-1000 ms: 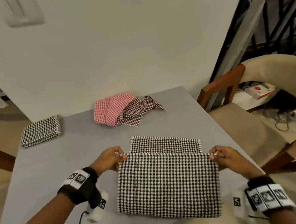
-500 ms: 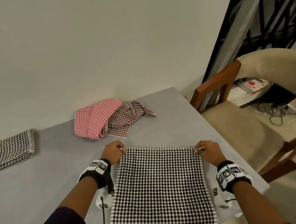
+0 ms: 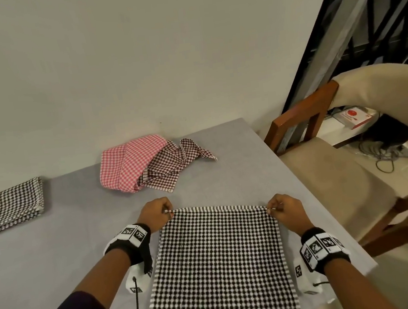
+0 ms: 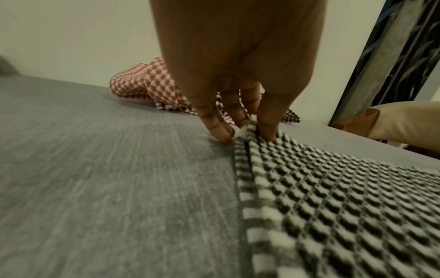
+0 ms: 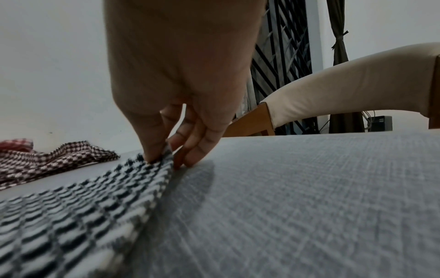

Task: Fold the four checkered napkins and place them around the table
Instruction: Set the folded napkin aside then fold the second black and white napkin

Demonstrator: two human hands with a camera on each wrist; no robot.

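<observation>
A black-and-white checkered napkin (image 3: 220, 263) lies folded in half on the grey table (image 3: 75, 249), its doubled edge at the far side. My left hand (image 3: 157, 213) pinches the far left corner (image 4: 247, 129) between thumb and fingers. My right hand (image 3: 284, 207) pinches the far right corner (image 5: 164, 158) the same way. A folded black-and-white napkin (image 3: 10, 205) sits at the far left of the table. A pink checkered napkin (image 3: 129, 164) and a dark red one (image 3: 173, 163) lie crumpled together at the back.
A cushioned wooden chair (image 3: 329, 169) stands close to the table's right edge. A white wall (image 3: 133, 60) runs behind the table. Black metal grating (image 3: 374, 15) fills the upper right. Boxes and cables (image 3: 384, 156) lie on the floor beyond the chair.
Both hands carried the near edge of the napkin forward and laid it on the far edge, so the strip that showed beyond it is covered. The head view shifted right.
</observation>
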